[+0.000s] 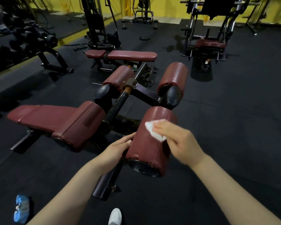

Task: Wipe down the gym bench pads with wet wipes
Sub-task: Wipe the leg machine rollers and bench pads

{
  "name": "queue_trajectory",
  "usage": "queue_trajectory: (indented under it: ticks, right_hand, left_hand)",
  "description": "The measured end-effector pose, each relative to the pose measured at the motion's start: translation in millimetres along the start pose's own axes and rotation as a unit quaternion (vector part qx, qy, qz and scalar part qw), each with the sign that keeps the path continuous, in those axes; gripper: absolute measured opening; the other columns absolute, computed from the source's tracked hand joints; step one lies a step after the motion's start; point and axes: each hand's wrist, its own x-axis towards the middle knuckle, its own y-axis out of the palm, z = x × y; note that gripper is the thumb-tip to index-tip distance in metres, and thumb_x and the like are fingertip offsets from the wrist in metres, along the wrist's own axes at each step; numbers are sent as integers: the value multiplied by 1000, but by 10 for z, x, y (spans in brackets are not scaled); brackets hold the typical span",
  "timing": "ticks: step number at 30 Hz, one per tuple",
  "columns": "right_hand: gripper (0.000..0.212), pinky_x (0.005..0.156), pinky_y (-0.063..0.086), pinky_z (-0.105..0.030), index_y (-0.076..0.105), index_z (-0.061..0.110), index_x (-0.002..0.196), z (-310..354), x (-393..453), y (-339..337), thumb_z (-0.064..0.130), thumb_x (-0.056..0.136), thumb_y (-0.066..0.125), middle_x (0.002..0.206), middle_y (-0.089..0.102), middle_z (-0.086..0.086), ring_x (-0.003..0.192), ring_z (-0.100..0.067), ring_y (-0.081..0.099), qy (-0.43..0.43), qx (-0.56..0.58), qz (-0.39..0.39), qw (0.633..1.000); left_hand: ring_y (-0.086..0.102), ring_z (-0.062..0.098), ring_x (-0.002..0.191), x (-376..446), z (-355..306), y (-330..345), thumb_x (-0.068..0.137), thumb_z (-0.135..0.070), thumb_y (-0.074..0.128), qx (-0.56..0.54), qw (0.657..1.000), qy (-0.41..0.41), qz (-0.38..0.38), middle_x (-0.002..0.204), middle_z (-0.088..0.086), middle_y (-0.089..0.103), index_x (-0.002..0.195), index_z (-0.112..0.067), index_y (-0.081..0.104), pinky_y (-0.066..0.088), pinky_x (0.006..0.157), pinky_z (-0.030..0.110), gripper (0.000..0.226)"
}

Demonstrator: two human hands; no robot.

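A maroon roller pad [150, 143] lies nearest me, its surface glistening wet. My right hand [177, 140] presses a white wet wipe [153, 130] onto the top of that roller. My left hand [117, 149] rests against the roller's left side with fingers fairly straight. Two more maroon rollers [173, 77] [118, 77] sit farther out on the same black frame. The long maroon bench pad [55, 119] stretches away to the left.
A second maroon flat bench [123, 55] stands behind. Dumbbell rack [23, 41] at far left, cable machine [96, 21] at the back, another machine [211, 30] at far right. A blue wipes packet [21, 208] lies on the black floor by my white shoe [115, 216].
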Motion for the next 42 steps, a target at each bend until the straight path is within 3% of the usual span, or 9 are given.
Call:
queue_trajectory:
  ticks: [6, 12, 17, 21, 26, 30, 32, 38, 42]
  right_hand:
    - [52, 108, 42, -45, 67, -2, 117, 359, -467, 69, -26, 75, 47, 127, 64, -10, 126, -21, 55, -67, 42, 40, 996]
    - [45, 108, 43, -43, 69, 0, 114, 515, -492, 41, -18, 80, 46, 126, 65, -9, 126, -18, 56, -67, 56, 36, 996]
    - [49, 108, 42, -33, 73, 4, 108, 670, -475, 50, -21, 77, 45, 117, 70, -2, 120, -11, 60, 50, 111, -19, 992]
    - [51, 107, 40, -24, 73, 13, 112, 816, -559, 27, -18, 83, 43, 119, 69, 7, 120, -7, 59, 170, 135, -109, 970]
    - [52, 96, 45, -14, 72, 34, 109, 1032, -821, 37, -7, 91, 47, 113, 69, 22, 113, 3, 59, 332, 163, -165, 914]
    - [47, 88, 50, -45, 71, 43, 106, 1084, -1099, 15, 4, 94, 48, 99, 72, 17, 100, -31, 62, 428, 129, -159, 880]
    - [46, 87, 48, -50, 70, 44, 104, 1098, -1191, -51, 6, 94, 47, 96, 72, 16, 99, -36, 59, 454, 111, -160, 869]
    - [44, 82, 54, -42, 70, 43, 104, 1082, -1363, -353, 9, 93, 44, 97, 69, 29, 94, -26, 63, 482, 70, -171, 857]
    - [46, 63, 52, -34, 69, 46, 101, 876, -1458, -599, 9, 92, 44, 92, 71, 17, 79, -26, 64, 480, 68, -170, 858]
  left_hand:
    - [65, 15, 117, 16, 22, -5, 105, -9, 41, 4, 1000, 4, -5, 129, -2, 67, 133, -23, 60, 55, 89, 24, 37]
    - [64, 2, 113, -12, -30, 4, 105, -12, 43, 54, 998, 22, -7, 122, -16, 69, 114, -40, 69, 53, 83, 15, 39]
    - [56, 2, 125, -30, 6, -21, 106, -32, 41, 103, 992, 68, -7, 133, -16, 63, 132, -35, 61, 41, 104, 25, 33]
    - [48, -17, 121, -124, -14, -48, 103, -38, 48, 134, 984, 115, -25, 127, -37, 57, 134, -45, 54, 36, 95, 11, 33]
    - [26, -22, 133, -339, -111, -101, 101, -36, 49, 327, 919, 221, -7, 143, -38, 37, 147, -43, 39, 24, 109, 14, 47]
    - [17, -17, 141, -502, -199, 14, 99, -36, 50, 439, 846, 301, 31, 150, -34, 29, 147, -39, 41, 18, 113, 14, 49]
    - [14, -19, 140, -572, -239, 128, 99, -36, 51, 471, 816, 332, 45, 150, -33, 28, 146, -39, 42, 15, 111, 6, 48]
    - [16, -7, 146, -634, -320, 604, 99, -32, 53, 524, 755, 383, 90, 155, -22, 31, 147, -32, 42, 19, 118, 20, 50]
    - [19, -4, 146, -513, -306, 979, 98, -31, 53, 531, 743, 397, 93, 154, -20, 34, 146, -31, 44, 23, 119, 25, 49]
